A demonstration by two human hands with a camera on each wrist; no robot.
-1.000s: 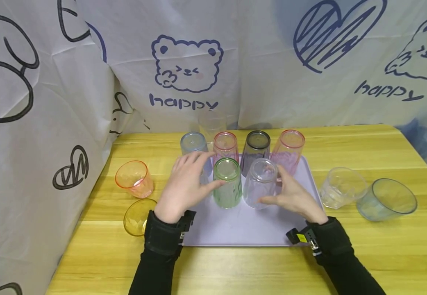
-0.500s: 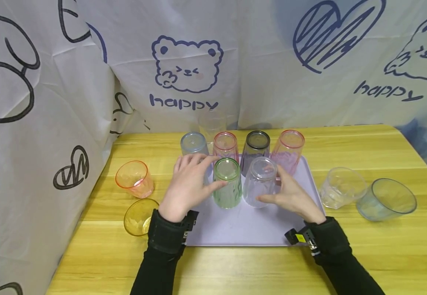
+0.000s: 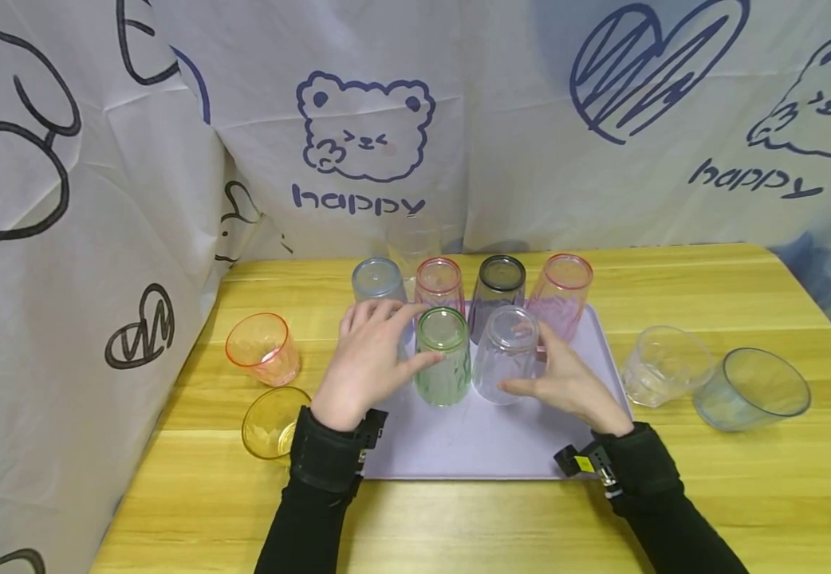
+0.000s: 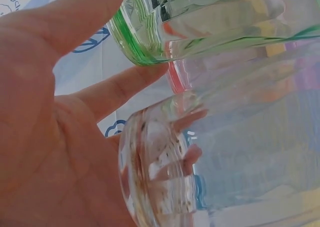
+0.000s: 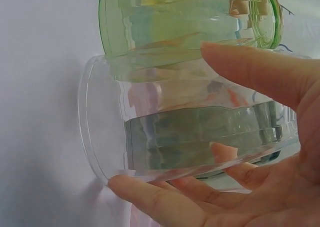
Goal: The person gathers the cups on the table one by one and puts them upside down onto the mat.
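Observation:
In the head view, upturned tumblers stand in two rows on a lilac tray (image 3: 458, 450). My left hand (image 3: 361, 359) is curled round a clear glass (image 4: 160, 172) at the front row's left end; fingertips show through its wall. Its thumb and index fingertip overlap the upper end of the green glass (image 3: 443, 367), which stands in the middle. At the right end, my right hand (image 3: 573, 379) grips another clear glass (image 3: 505, 359), thumb in front and fingers along its far right side. In the right wrist view that glass's rim (image 5: 85, 122) is right at the tray.
Behind stand blue (image 3: 377, 279), red-rimmed (image 3: 439, 275), dark grey (image 3: 502, 275) and pink (image 3: 566, 279) tumblers. Orange (image 3: 263, 351) and yellow (image 3: 272, 426) glasses are left of the tray; clear (image 3: 663, 367) and grey-blue (image 3: 753, 395) ones right. A printed cloth (image 3: 516, 183) hangs behind the table.
My right hand and its clear glass have shifted slightly left and back since a second ago. The left hand has moved slightly right; both look nearly still over the last half second.

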